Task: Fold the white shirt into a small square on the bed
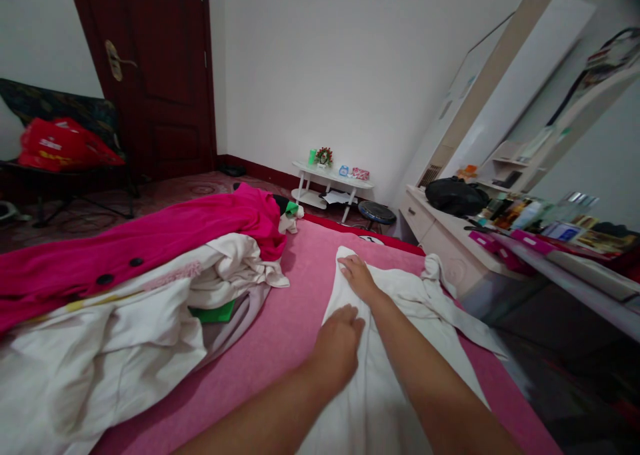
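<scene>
A white long-sleeved garment (400, 382) lies spread on the pink bedcover (310, 255), one sleeve stretched toward the right edge. My left hand (340, 345) is closed on the near left side of this garment, its fingers curled into the cloth. Farther along the same side, my right hand (357, 278) rests on the folded part near the top, fingers stretched out over the fabric. The undersides of both hands are hidden.
Left on the bed are heaped white clothes (145, 348), a magenta button garment (190, 232) and a green item (213, 312). A cluttered dressing table (445, 235) stands right. Beyond the bed are a round stool (377, 212) and a small white table (330, 175).
</scene>
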Demonstrator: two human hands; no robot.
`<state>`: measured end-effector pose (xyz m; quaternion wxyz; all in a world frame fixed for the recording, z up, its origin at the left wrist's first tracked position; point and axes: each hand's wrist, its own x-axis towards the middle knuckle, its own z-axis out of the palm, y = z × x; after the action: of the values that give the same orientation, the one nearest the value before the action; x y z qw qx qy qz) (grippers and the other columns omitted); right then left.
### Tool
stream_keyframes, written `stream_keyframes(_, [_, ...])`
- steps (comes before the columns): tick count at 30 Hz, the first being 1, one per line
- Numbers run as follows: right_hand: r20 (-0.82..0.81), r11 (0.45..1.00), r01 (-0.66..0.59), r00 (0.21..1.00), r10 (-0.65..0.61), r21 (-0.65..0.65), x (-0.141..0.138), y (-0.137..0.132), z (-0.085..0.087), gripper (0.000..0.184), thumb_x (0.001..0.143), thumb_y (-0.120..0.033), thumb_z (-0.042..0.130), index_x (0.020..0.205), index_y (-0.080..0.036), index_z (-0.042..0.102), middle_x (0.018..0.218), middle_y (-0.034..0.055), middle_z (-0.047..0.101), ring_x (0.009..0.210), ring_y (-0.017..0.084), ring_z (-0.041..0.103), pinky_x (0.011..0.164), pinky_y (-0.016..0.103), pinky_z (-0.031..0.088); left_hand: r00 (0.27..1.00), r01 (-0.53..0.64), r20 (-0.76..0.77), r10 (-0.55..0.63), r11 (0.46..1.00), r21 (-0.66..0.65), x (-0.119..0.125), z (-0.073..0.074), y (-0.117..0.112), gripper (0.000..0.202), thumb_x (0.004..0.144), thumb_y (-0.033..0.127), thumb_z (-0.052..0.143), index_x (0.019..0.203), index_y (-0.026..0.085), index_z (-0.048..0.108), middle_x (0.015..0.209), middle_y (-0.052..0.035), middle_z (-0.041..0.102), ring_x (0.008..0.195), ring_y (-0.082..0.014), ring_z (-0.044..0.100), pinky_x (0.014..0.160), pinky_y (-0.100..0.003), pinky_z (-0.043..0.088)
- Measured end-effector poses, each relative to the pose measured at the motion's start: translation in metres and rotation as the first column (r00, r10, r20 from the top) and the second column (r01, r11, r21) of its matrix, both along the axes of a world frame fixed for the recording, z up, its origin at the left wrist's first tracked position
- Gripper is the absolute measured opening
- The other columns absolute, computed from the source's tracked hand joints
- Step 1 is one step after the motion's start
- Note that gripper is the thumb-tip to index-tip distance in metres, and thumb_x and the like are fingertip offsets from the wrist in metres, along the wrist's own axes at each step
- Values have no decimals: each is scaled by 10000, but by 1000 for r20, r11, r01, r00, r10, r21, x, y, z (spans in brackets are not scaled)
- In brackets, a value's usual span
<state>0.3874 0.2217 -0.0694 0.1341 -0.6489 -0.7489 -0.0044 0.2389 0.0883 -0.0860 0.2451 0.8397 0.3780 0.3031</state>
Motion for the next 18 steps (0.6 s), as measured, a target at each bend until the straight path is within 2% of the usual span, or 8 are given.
stream_keyframes(2, [-27,1000,-17,1000,16,-21,2,3,-10,393,915,-185,434,1287,-230,554,1229,59,559,1138,174,491,1001,289,350,970,37,244,-9,994,-108,-3,-2,7,501,653,-61,389,975,132,720,1076,-102,703,1030,-205,639,960,-343,497])
stream_keyframes(4, [-39,999,-16,999,14,-47,5,4,-14,415,932,-200,404,1331,-228,517,1283,68,527,1184,178,467,1027,301,334,882,53,466,65,970,-236,-8,-7,19,489,600,-79,365,849,128,731,897,-72,725,876,-167,666,856,-306,541])
stream_keyframes(7, [-30,994,-26,999,23,-110,7,-2,-12,447,943,-256,401,1387,-228,454,1413,69,447,1290,199,391,1075,337,290,730,14,621,286,902,-432,-14,-18,39,417,640,-59,385,838,107,713,901,-87,705,854,-171,658,738,-303,573])
stream_keyframes(9, [-20,988,-30,999,27,-154,1,-16,-10,494,953,-333,389,1432,-214,385,1504,82,347,1368,243,297,1105,411,247,676,3,642,362,870,-493,-16,-25,49,375,692,-32,400,878,102,696,920,-92,691,862,-166,652,699,-295,583])
stream_keyframes(12, [17,982,43,999,-40,-185,-14,-51,-8,565,952,-416,371,1461,-174,326,1555,135,225,1423,316,178,1097,536,211,673,7,651,352,877,-481,-16,-29,54,352,730,-10,407,906,115,684,927,-75,685,868,-149,647,700,-275,586])
stream_keyframes(14, [53,986,61,997,-53,-154,-21,-79,-9,558,945,-420,384,1448,-178,351,1561,140,197,1432,322,154,1092,552,211,678,14,654,334,885,-466,-16,-27,52,348,727,-11,417,899,125,686,939,-67,683,872,-149,645,688,-260,581])
stream_keyframes(16, [73,995,-10,997,17,-98,-18,-105,-9,536,944,-420,387,1437,-210,374,1555,110,231,1431,290,183,1104,519,218,710,2,642,289,911,-413,-17,-22,47,366,700,-31,430,891,134,696,948,-63,682,891,-152,637,746,-275,568])
stream_keyframes(18, [71,996,-76,994,79,-39,-2,-122,-8,492,948,-399,378,1406,-227,427,1512,82,345,1396,249,290,1110,457,250,795,-24,576,192,958,-286,-19,-17,42,403,688,-51,439,910,153,707,969,-56,687,927,-154,623,855,-304,529])
